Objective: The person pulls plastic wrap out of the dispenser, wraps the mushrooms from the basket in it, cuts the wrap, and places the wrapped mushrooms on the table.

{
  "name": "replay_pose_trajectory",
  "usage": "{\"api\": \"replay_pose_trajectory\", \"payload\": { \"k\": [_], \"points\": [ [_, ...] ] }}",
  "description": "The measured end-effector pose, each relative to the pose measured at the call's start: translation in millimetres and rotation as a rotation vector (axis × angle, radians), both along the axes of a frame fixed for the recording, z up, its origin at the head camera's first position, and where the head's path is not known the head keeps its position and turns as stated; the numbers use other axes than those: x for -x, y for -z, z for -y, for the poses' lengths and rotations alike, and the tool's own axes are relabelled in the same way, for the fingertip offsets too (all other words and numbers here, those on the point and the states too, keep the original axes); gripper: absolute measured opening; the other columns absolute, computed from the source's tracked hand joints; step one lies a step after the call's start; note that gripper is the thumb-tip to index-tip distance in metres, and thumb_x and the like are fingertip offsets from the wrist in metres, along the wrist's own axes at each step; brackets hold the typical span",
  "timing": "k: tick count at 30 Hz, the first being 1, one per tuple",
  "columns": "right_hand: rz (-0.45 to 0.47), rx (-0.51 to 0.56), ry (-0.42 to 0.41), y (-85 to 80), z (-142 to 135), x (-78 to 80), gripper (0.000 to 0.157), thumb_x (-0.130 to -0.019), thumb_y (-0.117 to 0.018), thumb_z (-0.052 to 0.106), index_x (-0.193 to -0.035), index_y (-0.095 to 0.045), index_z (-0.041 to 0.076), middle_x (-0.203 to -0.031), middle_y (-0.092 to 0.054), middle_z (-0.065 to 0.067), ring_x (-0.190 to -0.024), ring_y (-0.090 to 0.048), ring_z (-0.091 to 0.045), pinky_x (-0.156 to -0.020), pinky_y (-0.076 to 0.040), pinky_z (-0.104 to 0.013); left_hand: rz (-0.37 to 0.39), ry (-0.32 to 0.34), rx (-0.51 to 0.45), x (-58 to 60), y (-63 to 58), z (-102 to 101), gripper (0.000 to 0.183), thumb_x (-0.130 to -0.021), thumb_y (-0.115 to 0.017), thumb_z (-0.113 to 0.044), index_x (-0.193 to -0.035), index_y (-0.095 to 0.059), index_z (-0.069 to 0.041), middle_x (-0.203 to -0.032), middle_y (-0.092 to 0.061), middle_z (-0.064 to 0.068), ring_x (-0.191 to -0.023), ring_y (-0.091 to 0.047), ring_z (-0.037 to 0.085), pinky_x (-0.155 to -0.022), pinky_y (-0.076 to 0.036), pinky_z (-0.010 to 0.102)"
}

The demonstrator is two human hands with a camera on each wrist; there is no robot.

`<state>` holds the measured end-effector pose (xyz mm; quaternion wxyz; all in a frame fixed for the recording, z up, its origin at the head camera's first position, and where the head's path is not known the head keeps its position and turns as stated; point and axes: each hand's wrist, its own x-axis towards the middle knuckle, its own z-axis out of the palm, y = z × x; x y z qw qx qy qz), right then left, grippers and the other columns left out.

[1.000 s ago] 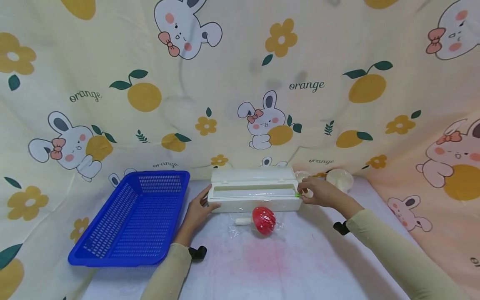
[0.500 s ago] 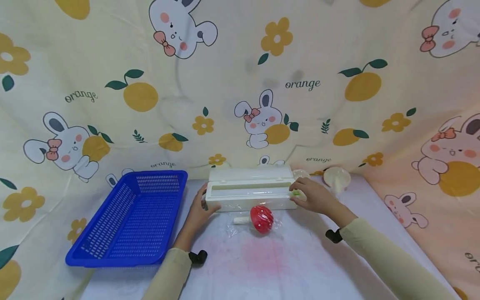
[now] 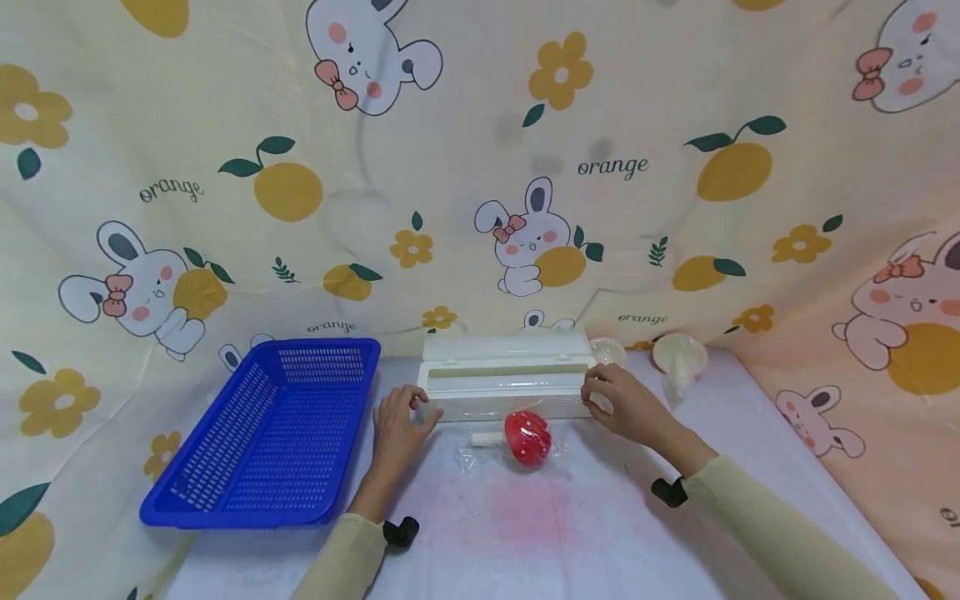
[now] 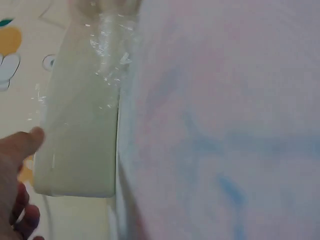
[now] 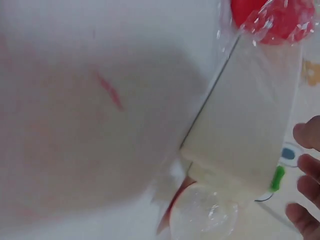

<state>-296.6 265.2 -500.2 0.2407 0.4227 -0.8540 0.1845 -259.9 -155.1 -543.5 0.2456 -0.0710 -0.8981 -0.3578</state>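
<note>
A long white cling film dispenser (image 3: 495, 407) stands at the back middle, its lid raised and the film roll (image 3: 510, 382) showing inside. Clear film comes over its front onto a red toy mushroom (image 3: 528, 439) with white dots and a pale stem. My left hand (image 3: 398, 427) is at the dispenser's left end, thumb and fingers spread apart. At the right end is my right hand (image 3: 628, 406), fingers loosely bent and separated. In the right wrist view a green slider (image 5: 277, 179) sits on the dispenser's edge, close to those fingertips; in the head view the hand hides it.
An empty blue plastic basket (image 3: 281, 433) stands at the left. Behind the right hand lie two pale mushroom-like pieces, one with a round cap and stem (image 3: 679, 360), the other round and shiny (image 3: 607, 352). A patterned cloth (image 3: 450, 167) hangs close behind the table.
My left hand has come off the dispenser's left end towards its front. My right fingers have left the green slider, shifting slightly left. The mushroom lies where it was.
</note>
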Motion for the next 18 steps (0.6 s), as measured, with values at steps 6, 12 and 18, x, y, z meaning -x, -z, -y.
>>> {"api": "replay_pose_trajectory", "payload": {
  "k": [6, 12, 18],
  "points": [
    [0.123, 0.048, -0.067, 3.4, 6, -21.6, 0.029, -0.084, -0.087, -0.004, -0.099, -0.067, 0.013, -0.109, -0.066, -0.001, -0.105, -0.062, -0.016, -0.093, -0.054, -0.03, -0.082, 0.238, 0.035, -5.5, -6.7, -3, 0.026, -0.089, -0.087, -0.006, -0.108, -0.072, -0.012, -0.104, -0.069, 0.007, -0.095, -0.066, 0.027, -0.087, -0.051, 0.046],
    [0.224, 0.11, -0.179, 13.5, 14, -34.5, 0.027, -0.088, -0.08, -0.007, -0.104, -0.065, 0.01, -0.109, -0.069, -0.006, -0.105, -0.064, -0.015, -0.094, -0.055, -0.029, -0.082, 0.521, 0.049, -9.1, -4.4, -5, 0.021, -0.09, -0.081, 0.005, -0.103, -0.069, -0.005, -0.107, -0.069, 0.009, -0.105, -0.067, 0.027, -0.094, -0.057, 0.044],
    [0.257, 0.16, -0.221, 22.0, 24, -41.6, 0.029, -0.089, -0.08, -0.007, -0.106, -0.064, 0.01, -0.106, -0.068, 0.0, -0.102, -0.065, -0.013, -0.088, -0.06, -0.039, 0.082, 0.62, 0.072, -15.9, -3.3, -13, 0.015, -0.096, -0.077, 0.001, -0.105, -0.068, -0.008, -0.109, -0.069, 0.006, -0.109, -0.067, 0.028, -0.098, -0.057, 0.047]
  ]
}}
